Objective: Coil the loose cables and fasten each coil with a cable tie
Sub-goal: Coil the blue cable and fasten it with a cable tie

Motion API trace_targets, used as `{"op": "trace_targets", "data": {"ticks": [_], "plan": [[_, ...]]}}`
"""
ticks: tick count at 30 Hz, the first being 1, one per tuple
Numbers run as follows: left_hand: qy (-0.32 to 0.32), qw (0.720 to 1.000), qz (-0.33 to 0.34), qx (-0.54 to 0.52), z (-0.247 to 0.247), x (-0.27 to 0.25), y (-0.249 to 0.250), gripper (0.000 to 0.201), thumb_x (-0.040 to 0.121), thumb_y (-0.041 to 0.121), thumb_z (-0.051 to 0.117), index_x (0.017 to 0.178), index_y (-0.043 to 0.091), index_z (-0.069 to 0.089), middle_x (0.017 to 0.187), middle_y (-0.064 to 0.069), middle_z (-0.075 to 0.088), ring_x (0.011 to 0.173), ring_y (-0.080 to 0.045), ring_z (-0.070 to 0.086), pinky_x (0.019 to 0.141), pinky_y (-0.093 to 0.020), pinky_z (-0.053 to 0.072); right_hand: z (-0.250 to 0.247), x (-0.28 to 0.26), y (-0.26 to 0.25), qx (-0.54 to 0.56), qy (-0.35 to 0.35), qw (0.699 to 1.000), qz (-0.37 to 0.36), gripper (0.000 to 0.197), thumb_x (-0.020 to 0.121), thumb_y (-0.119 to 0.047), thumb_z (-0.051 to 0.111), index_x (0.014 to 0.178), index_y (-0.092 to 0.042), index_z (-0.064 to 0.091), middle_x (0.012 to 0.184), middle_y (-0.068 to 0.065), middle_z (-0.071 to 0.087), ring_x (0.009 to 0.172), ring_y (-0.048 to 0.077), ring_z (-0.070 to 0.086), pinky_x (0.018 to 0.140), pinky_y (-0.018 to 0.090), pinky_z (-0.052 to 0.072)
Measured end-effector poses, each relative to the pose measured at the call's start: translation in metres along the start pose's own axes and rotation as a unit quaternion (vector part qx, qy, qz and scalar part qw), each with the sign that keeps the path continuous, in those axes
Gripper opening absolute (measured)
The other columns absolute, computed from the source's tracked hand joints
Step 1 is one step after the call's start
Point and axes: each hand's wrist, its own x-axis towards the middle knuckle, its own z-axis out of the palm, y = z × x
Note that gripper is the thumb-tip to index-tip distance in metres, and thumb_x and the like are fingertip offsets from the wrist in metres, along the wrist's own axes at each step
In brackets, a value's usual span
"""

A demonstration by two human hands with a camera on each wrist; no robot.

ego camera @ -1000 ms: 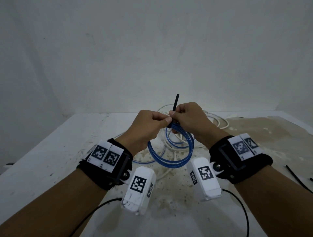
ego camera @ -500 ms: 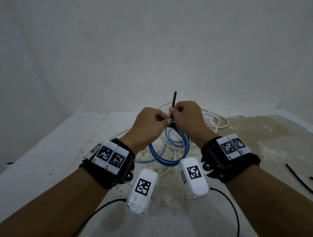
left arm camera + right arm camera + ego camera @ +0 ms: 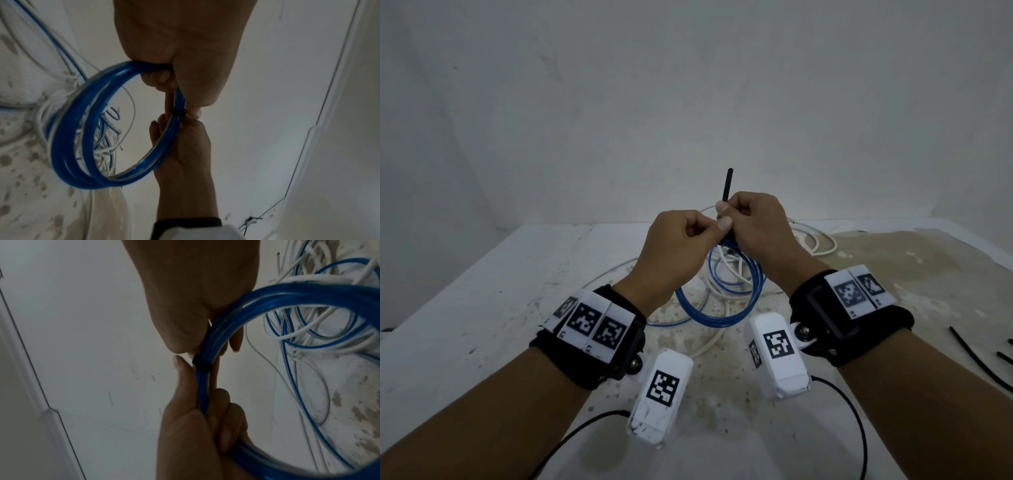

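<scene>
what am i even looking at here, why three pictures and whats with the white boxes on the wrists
No robot: a person works with bare hands. The big picture comes from a camera on their head; the white boxes are small cameras strapped to each wrist, giving the two close-ups. The left hand and right hand hold up a blue cable coil. A black cable tie is wrapped round the coil; its free end sticks up above the right hand's fingers, which pinch it. On the table lie loose white cables, more blue cable, and spare black ties at the right.
</scene>
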Motion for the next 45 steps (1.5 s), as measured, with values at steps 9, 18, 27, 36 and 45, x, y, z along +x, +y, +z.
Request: {"op": "trace_targets", "data": {"ticks": [9,18,27,36,45], "plan": [[0.014,0.999,-0.031,0.029,0.004,0.011,-0.002,0.019,0.091,0.02,0.068,0.072,0.021,0.071,0.068,0.01,0.07,0.065,0.001,0.063,0.067,-0.018,0.046,0.009,0.013,-0.004,0.05,0.042,0.989,0.13,0.04,0.087,-0.01,0.07,0.05,-0.012,0.058,0.044,-0.002,0.055,0.052,0.018,0.056,0.061,0.034,0.055],[0.015,0.998,-0.056,0.017,-0.002,0.006,-0.016,0.016,0.092,0.019,0.067,0.078,0.016,0.074,0.074,0.003,0.072,0.061,0.004,0.06,0.063,-0.017,0.043,0.026,0.01,0.004,0.027,0.053,0.991,0.12,0.042,0.087,-0.012,0.069,0.047,-0.013,0.055,0.056,0.009,0.061,0.066,0.028,0.065,0.075,0.051,0.059],[0.014,0.997,-0.062,0.038,-0.002,0.002,-0.02,0.022,0.091,0.018,0.068,0.07,0.018,0.074,0.077,0.003,0.074,0.077,-0.008,0.069,0.078,-0.025,0.054,0.033,0.005,0.01,0.018,0.052,0.987,0.152,0.022,0.082,-0.006,0.068,0.063,0.002,0.06,0.063,0.021,0.061,0.06,0.028,0.06,0.068,0.047,0.058],[-0.009,0.994,-0.113,-0.014,-0.029,-0.003,-0.016,0.019,0.094,0.018,0.065,0.084,0.004,0.071,0.047,0.016,0.058,0.04,0.004,0.049,0.044,-0.007,0.035,0.036,-0.007,0.0,0.177,-0.064,0.956,0.223,0.025,0.096,-0.021,0.063,0.087,0.002,0.066,0.081,0.019,0.07,0.07,0.027,0.072,0.06,0.035,0.06],[0.036,0.989,-0.139,-0.032,-0.117,0.0,-0.019,0.023,0.099,0.024,0.058,0.088,0.007,0.069,0.048,0.013,0.052,0.045,-0.008,0.031,0.044,-0.021,0.027,0.082,-0.005,-0.056,0.17,-0.242,0.932,0.21,0.039,0.095,-0.035,0.065,0.106,0.002,0.071,0.073,0.006,0.065,0.059,0.013,0.056,0.058,0.025,0.054]]}}
